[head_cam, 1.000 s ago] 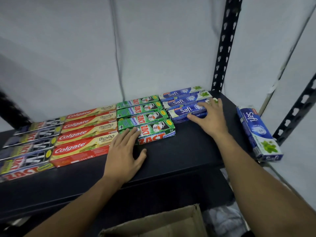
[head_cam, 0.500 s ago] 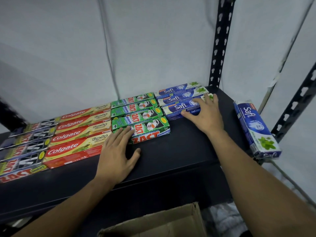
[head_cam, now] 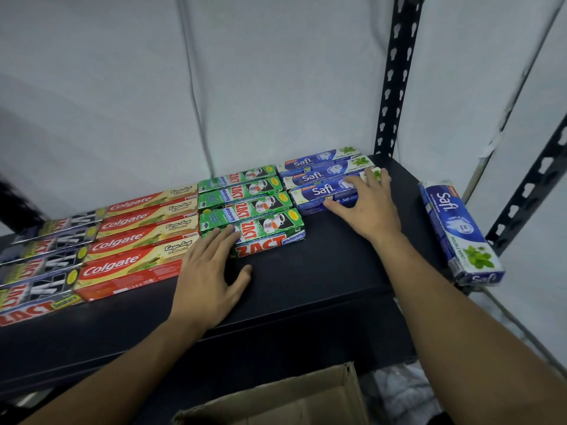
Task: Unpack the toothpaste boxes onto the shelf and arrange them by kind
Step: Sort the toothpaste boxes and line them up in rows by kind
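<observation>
Toothpaste boxes lie in rows on the black shelf (head_cam: 322, 271). From left to right: black Zact boxes (head_cam: 36, 271), red Colgate boxes (head_cam: 135, 240), green Zact boxes (head_cam: 254, 207), blue Safi boxes (head_cam: 319, 176). My left hand (head_cam: 211, 271) lies flat on the shelf, fingertips touching the left end of the front green Zact box (head_cam: 273, 237). My right hand (head_cam: 365, 204) rests over the front Safi box (head_cam: 322, 194), fingers spread along it, thumb against its front side. One more Safi box (head_cam: 460, 234) lies lengthwise at the shelf's right edge, apart from the rows.
A black perforated upright (head_cam: 395, 75) stands at the back right corner, another slanted one (head_cam: 534, 185) at far right. An open cardboard box (head_cam: 276, 400) sits below the shelf front. A white wall with a cable is behind.
Both hands stay on the same boxes. The front Safi box has slid back a little against its row under my right hand; the view shifted slightly.
</observation>
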